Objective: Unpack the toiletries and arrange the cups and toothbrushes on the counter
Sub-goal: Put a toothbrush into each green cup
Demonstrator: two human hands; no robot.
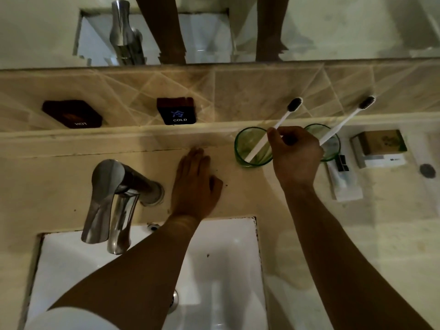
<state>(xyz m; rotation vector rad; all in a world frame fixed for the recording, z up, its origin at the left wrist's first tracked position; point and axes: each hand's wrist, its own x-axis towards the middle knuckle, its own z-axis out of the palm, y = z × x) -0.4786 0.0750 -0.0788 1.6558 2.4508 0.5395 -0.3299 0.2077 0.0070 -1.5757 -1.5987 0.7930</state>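
Two green glass cups stand at the back of the beige counter. In the left cup (242, 148) leans a white toothbrush (284, 117) with dark bristles; my right hand (296, 156) pinches its handle above the rim. The right cup (333, 144), partly hidden behind that hand, holds a second white toothbrush (345, 121) leaning to the upper right. My left hand (194, 184) lies flat on the counter left of the cups, fingers together, holding nothing.
A small toothpaste tube in a clear wrapper (342, 177) lies right of the cups, with a boxed soap (378, 147) beyond it. The chrome faucet (114, 201) overhangs the white sink (214, 258). HOT (71, 114) and COLD (177, 110) buttons sit on the tiled wall under a mirror.
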